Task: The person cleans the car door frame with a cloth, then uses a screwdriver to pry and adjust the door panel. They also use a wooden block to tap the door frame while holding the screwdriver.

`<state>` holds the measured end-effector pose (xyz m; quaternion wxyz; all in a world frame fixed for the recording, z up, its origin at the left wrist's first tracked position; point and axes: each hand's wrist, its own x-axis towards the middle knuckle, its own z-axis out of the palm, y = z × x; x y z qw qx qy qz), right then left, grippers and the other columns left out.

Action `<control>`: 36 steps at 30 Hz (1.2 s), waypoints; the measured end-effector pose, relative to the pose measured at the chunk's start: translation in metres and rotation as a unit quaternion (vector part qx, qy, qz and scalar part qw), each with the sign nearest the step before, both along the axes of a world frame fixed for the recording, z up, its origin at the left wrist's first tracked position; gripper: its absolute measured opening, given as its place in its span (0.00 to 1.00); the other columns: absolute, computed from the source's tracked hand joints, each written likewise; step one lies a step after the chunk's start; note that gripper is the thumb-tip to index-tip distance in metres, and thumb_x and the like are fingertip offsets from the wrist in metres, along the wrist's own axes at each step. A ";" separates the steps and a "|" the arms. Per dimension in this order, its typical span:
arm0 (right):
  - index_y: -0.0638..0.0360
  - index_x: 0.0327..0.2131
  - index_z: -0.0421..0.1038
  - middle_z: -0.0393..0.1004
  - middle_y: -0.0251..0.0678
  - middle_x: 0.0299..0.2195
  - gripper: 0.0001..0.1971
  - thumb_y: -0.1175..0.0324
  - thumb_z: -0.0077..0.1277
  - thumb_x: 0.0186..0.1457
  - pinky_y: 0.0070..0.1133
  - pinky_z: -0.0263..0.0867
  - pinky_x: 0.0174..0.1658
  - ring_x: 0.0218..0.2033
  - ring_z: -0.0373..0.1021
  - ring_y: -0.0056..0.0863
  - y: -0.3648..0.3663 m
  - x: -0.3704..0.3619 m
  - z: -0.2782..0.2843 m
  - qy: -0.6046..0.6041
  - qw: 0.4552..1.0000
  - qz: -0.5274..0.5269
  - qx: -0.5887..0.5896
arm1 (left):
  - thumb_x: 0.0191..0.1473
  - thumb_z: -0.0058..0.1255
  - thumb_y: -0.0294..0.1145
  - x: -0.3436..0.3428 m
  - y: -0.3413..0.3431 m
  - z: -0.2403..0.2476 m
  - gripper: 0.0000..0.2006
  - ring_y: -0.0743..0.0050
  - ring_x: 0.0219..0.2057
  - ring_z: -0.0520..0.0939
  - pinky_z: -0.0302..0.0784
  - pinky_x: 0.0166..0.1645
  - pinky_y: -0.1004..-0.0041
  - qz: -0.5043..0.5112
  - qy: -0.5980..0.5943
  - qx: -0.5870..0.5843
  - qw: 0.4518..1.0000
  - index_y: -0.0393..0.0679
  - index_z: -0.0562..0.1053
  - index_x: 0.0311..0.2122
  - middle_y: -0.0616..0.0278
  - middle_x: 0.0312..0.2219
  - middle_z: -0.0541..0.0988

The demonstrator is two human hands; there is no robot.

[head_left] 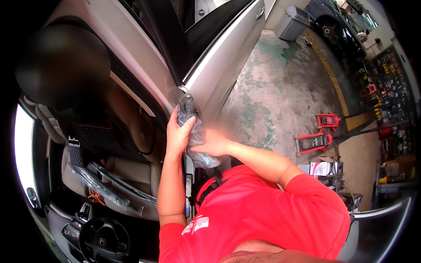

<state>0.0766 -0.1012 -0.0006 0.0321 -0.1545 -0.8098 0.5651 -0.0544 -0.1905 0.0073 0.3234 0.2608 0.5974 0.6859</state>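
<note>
A long, crumpled grey bundle point(187, 107), which looks wrapped in thin plastic, is held upright in front of my chest beside the car. My left hand point(179, 131) wraps round its left side, thumb across the front. From the right, my right hand point(212, 142) grips its lower part, slightly smeared by motion. What lies inside the wrapping is hidden. Just beyond the bundle's top, an open silver car door point(219, 65) meets the body pillar.
Another person's arm point(129, 116) reaches inside the car at left, near beige seats point(131, 171) and a long plastic-wrapped trim piece point(105, 188). A steering wheel point(104, 241) is at lower left. Rightward are a red floor jack point(313, 142), boxes point(322, 168) and a grey bin point(293, 23).
</note>
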 end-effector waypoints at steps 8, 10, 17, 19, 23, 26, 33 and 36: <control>0.67 0.60 0.53 0.63 0.50 0.54 0.44 0.46 0.60 0.50 0.29 0.68 0.49 0.48 0.69 0.36 0.044 0.041 -0.002 0.074 0.987 -0.025 0.142 | 0.46 0.53 0.22 0.034 -0.031 -0.011 0.32 0.48 0.46 0.77 0.72 0.52 0.63 -0.082 0.303 -0.052 0.948 0.38 0.63 0.60 0.46 0.43 0.75; 0.65 0.54 0.60 0.72 0.45 0.44 0.33 0.53 0.60 0.52 0.27 0.69 0.45 0.41 0.72 0.31 0.031 0.032 0.022 0.071 0.996 -0.053 0.028 | 0.42 0.54 0.19 0.047 -0.022 -0.010 0.34 0.44 0.45 0.76 0.72 0.51 0.60 -0.051 0.329 -0.017 0.943 0.38 0.64 0.59 0.45 0.43 0.75; 0.64 0.43 0.66 0.76 0.42 0.33 0.18 0.64 0.58 0.53 0.27 0.69 0.42 0.37 0.74 0.29 0.036 0.017 0.021 0.092 0.981 -0.161 0.048 | 0.45 0.63 0.27 0.052 -0.010 -0.009 0.36 0.55 0.52 0.75 0.70 0.56 0.64 -0.031 0.231 -0.006 0.972 0.37 0.60 0.60 0.46 0.51 0.73; 0.64 0.43 0.66 0.76 0.43 0.33 0.18 0.65 0.57 0.53 0.28 0.69 0.42 0.36 0.74 0.30 0.035 0.016 0.026 0.118 0.976 -0.158 0.088 | 0.48 0.63 0.34 0.050 -0.006 -0.024 0.41 0.61 0.54 0.72 0.69 0.57 0.65 -0.037 0.153 0.045 0.986 0.39 0.53 0.64 0.52 0.54 0.68; 0.66 0.44 0.64 0.77 0.41 0.34 0.17 0.68 0.55 0.53 0.27 0.69 0.43 0.36 0.74 0.28 0.049 0.017 0.027 0.181 0.964 -0.187 0.061 | 0.58 0.51 0.29 0.040 0.004 -0.054 0.27 0.66 0.51 0.74 0.69 0.56 0.68 0.067 -0.053 0.090 0.992 0.33 0.59 0.60 0.51 0.53 0.69; 0.66 0.45 0.65 0.77 0.37 0.34 0.17 0.70 0.55 0.54 0.24 0.69 0.42 0.36 0.73 0.23 0.061 0.022 0.033 0.177 0.962 -0.204 0.032 | 0.58 0.49 0.28 0.024 0.031 -0.036 0.19 0.62 0.51 0.75 0.71 0.54 0.69 0.139 0.087 0.050 0.985 0.29 0.67 0.52 0.49 0.51 0.71; 0.64 0.44 0.67 0.77 0.36 0.34 0.18 0.70 0.58 0.51 0.24 0.69 0.43 0.36 0.73 0.23 0.075 0.037 0.035 0.157 0.953 -0.251 0.060 | 0.54 0.49 0.24 -0.006 0.091 -0.007 0.19 0.43 0.48 0.72 0.68 0.54 0.59 0.276 0.389 -0.028 0.878 0.28 0.69 0.51 0.43 0.46 0.71; 0.64 0.45 0.67 0.77 0.37 0.35 0.19 0.69 0.58 0.50 0.24 0.68 0.44 0.37 0.72 0.23 0.095 0.051 0.029 0.148 0.949 -0.270 0.066 | 0.52 0.53 0.23 -0.003 0.100 -0.005 0.18 0.46 0.46 0.73 0.69 0.52 0.59 0.296 0.485 -0.077 0.819 0.31 0.71 0.49 0.46 0.44 0.73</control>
